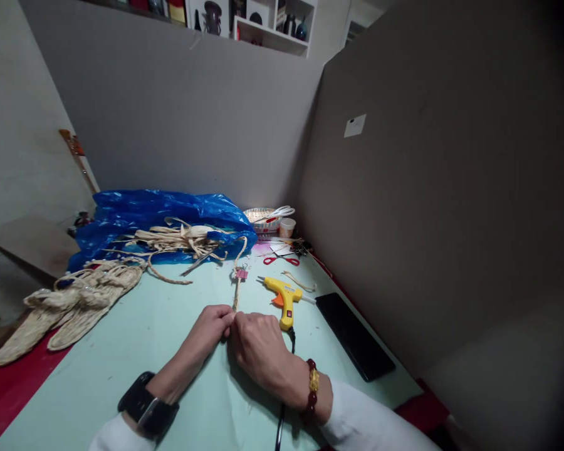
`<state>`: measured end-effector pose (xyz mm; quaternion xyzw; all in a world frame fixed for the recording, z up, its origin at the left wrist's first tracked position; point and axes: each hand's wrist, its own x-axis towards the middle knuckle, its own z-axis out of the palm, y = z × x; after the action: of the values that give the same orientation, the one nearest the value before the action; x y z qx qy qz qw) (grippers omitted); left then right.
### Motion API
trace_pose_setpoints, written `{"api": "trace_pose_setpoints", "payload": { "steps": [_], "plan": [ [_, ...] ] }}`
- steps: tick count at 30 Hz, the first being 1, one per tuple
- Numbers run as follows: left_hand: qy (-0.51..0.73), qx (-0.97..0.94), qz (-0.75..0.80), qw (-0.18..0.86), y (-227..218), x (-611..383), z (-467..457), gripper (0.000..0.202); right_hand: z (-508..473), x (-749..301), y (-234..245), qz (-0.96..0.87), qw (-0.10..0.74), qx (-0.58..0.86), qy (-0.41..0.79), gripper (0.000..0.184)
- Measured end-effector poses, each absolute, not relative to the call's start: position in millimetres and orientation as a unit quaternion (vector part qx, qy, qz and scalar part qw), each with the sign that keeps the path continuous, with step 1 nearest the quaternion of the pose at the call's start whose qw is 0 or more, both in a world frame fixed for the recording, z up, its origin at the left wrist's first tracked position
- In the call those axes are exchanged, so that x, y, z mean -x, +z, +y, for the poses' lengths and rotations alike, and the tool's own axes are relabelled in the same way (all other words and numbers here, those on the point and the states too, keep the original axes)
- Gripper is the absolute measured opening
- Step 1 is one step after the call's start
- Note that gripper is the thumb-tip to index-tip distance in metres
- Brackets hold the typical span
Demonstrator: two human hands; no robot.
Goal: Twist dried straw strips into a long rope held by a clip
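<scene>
Straw-coloured braided cord (237, 293) on pale green mat (160, 326) — left hand (211, 329) and right hand (258, 347) both pinch its near end.

text: none readable | white sticker (355, 126) on grey partition (427, 207): a small dark mark, too small to read | yellow glue gun (284, 299) on surface (169, 326): no lettering can be made out | shelf items (244, 12) at top: labels blurred, unreadable
</scene>
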<state>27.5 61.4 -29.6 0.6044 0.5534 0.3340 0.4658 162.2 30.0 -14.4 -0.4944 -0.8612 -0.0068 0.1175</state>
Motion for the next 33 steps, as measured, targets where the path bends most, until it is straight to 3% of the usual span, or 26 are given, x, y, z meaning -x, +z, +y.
{"api": "trace_pose_setpoints", "payload": {
  "steps": [5, 9, 12, 16, 18, 24, 29, 33],
  "plan": [
    [0.353, -0.519, 0.534, 0.567, -27.3, -26.6, 57.7, 0.027, 26.8, -155.9, -26.7, -0.896, 0.089, 0.416, -0.128, 0.017],
    [0.362, -0.518, 0.516, 0.578, -27.7, -23.7, 57.0, 0.028, 25.7, -158.9, -26.3, -0.904, 0.096, 0.389, -0.151, 0.019],
    [0.372, -0.527, 0.517, 0.563, -26.5, -19.2, 57.5, 0.022, 31.2, -169.4, -15.3, -0.911, 0.149, 0.381, -0.053, 0.013],
    [0.352, -0.519, 0.509, 0.589, -19.7, -14.5, 58.1, 0.023, 47.7, -187.3, 2.5, -0.833, 0.288, 0.445, 0.159, 0.038],
    [0.344, -0.517, 0.506, 0.598, -16.4, -14.2, 58.6, 0.025, 56.1, -192.0, 4.7, -0.783, 0.334, 0.465, 0.242, 0.035],
    [0.323, -0.556, 0.493, 0.585, -18.2, -14.0, 61.2, 0.028, 68.5, -183.6, -15.8, -0.694, 0.283, 0.349, 0.562, 0.028],
    [0.318, -0.592, 0.497, 0.549, -17.5, -14.8, 60.3, 0.031, 71.5, -182.6, -25.2, -0.653, 0.297, 0.359, 0.597, 0.026],
    [0.313, -0.625, 0.499, 0.512, -14.5, -18.1, 56.4, 0.029, 70.1, -184.2, -26.0, -0.663, 0.323, 0.4, 0.544, 0.031]
  ]
}}
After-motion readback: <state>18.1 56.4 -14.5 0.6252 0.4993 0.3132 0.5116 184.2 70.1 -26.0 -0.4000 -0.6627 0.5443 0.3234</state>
